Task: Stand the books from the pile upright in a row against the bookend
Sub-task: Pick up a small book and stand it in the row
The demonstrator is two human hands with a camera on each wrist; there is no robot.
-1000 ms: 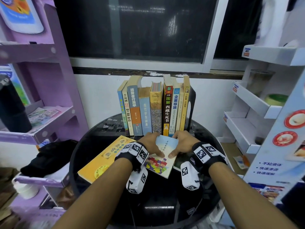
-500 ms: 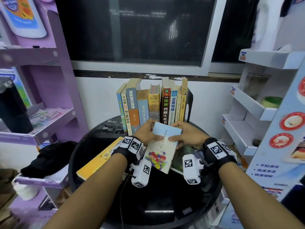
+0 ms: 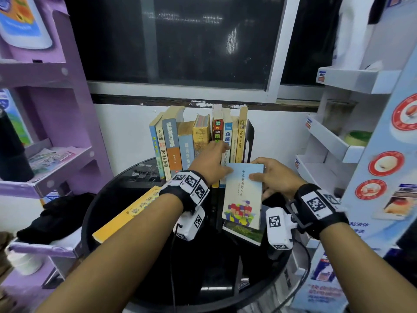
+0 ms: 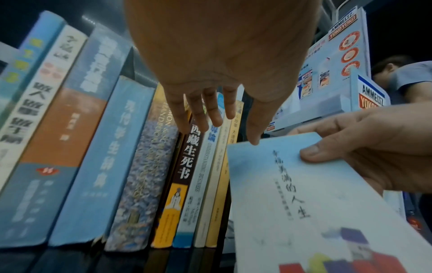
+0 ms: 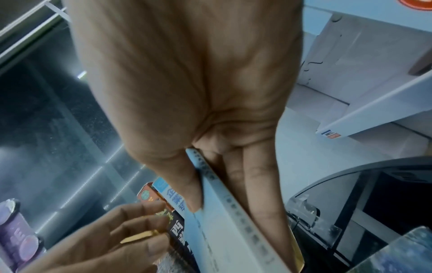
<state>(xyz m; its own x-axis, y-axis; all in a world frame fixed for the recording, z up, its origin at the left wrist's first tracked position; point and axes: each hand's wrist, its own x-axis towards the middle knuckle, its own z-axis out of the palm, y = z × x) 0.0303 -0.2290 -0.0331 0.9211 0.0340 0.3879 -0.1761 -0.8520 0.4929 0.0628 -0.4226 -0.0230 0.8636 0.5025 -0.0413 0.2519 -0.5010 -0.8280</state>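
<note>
Head view: the right hand (image 3: 274, 177) grips the pale-blue book (image 3: 243, 195) above the pile (image 3: 244, 233), near the bookend (image 3: 249, 141). The left hand (image 3: 209, 163) reaches the row (image 3: 194, 143).

Left wrist: fingers (image 4: 198, 110) straight, apparently touching spines.

Right wrist: thumb (image 5: 184, 177) and fingers pinch the book.

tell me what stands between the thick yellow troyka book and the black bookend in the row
Four upright books: a dark red-and-black one, a blue-and-white one, a pale one, then a tan one against the bookend. The head view shows it.
</note>
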